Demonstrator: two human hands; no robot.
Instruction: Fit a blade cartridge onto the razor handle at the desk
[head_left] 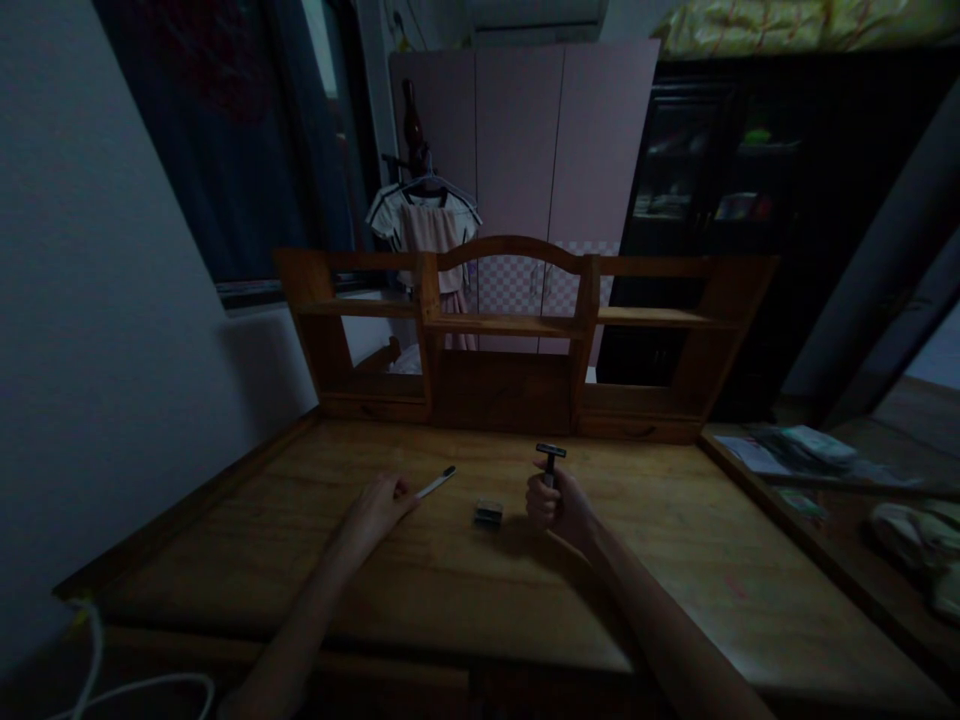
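My right hand (553, 508) is closed round the handle of a safety razor (550, 459), held upright with its dark head on top, just above the wooden desk (675, 560). My left hand (379, 505) rests on the desk and pinches a thin, flat, pale blade-like piece (437, 482) that points up and to the right. Between the two hands a small dark box (487, 514) lies on the desk, touched by neither hand.
A wooden shelf unit (510, 330) stands along the back of the desk. A wall is on the left, and a white cable (112, 680) hangs at the near left corner. Papers and cloth lie on a lower surface (825, 460) to the right. The room is dim.
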